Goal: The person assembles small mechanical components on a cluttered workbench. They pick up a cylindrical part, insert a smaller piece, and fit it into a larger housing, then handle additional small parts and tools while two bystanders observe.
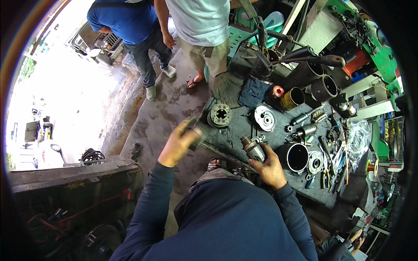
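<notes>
The right hand is closed firmly around a motor core above the bench, outside the black housing, with loose parts seemingly unassembled; the blurred left hand's grip is unclear

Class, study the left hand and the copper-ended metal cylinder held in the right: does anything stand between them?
Only the blurred dark item in the left hand; beyond that, nothing visible blocks the way to the metal cylinder in the right hand.
</notes>
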`<state>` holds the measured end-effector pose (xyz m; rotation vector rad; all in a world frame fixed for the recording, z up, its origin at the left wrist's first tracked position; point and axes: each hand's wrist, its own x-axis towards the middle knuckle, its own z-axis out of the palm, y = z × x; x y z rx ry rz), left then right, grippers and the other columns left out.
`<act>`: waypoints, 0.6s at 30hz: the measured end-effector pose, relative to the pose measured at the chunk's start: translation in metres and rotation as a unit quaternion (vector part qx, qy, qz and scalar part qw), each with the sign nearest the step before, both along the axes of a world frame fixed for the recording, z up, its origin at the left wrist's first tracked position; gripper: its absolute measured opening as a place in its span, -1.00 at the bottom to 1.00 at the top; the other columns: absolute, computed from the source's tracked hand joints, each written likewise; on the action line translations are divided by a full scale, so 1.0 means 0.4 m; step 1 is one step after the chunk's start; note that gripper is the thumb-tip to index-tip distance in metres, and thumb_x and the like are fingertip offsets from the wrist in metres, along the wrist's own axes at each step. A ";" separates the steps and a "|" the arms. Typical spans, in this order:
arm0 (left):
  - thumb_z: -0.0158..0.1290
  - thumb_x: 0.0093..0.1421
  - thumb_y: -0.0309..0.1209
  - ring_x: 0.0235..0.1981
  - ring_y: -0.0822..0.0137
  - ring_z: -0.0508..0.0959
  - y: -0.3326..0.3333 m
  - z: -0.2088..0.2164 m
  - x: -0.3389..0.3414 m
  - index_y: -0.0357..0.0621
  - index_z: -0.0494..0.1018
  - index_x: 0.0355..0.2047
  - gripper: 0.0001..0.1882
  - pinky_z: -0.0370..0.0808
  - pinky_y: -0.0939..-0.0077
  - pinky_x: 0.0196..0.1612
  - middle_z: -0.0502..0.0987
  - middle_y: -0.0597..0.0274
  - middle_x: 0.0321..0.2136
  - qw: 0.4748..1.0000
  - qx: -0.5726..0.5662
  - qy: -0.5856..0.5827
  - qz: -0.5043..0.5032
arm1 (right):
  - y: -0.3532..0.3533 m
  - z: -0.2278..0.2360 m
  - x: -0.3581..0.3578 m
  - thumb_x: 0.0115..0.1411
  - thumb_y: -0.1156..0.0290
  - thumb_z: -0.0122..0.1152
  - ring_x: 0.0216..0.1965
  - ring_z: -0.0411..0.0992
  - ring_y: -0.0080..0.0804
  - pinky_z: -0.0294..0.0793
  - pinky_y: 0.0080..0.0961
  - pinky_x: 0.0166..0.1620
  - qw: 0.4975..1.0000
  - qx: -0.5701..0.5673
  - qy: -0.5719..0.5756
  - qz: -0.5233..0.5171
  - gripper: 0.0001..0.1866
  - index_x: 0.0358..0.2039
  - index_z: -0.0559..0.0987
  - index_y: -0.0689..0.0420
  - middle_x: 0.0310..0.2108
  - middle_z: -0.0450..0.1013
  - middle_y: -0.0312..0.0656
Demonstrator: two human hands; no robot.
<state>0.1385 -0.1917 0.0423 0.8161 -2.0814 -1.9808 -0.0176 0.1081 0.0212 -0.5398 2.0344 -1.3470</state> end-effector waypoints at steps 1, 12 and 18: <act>0.10 0.33 -0.12 0.16 0.09 0.58 -0.019 -0.014 0.012 -0.23 0.35 0.36 -0.32 0.52 0.16 0.24 0.56 -0.03 0.16 0.960 0.254 0.076 0.087 | -0.015 -0.023 -0.007 0.09 0.33 0.51 0.04 0.57 -0.10 0.55 -0.29 0.09 0.999 0.034 0.012 0.001 -0.21 0.25 0.38 0.46 0.08 0.54 0.17; 0.04 -0.38 -0.42 0.30 -0.24 0.44 -0.061 -0.015 0.075 -0.25 0.32 0.34 0.05 0.23 -0.37 0.44 0.46 -0.26 0.23 0.794 0.426 0.374 0.219 | -0.307 -0.126 -0.050 0.17 0.32 0.34 0.14 0.48 0.26 0.53 -0.03 0.13 0.952 0.230 0.204 -0.004 -0.19 0.38 0.25 0.23 0.23 0.33 0.24; -0.02 -0.32 -0.60 0.22 -0.13 0.51 -0.052 -0.006 0.111 -0.26 0.31 0.31 -0.03 0.47 -0.09 0.32 0.49 -0.13 0.17 0.812 0.364 0.407 0.205 | -0.293 -0.140 -0.061 0.11 0.27 0.45 0.12 0.48 0.20 0.52 -0.06 0.13 0.910 0.299 0.279 0.060 -0.13 0.37 0.27 0.22 0.18 0.40 0.19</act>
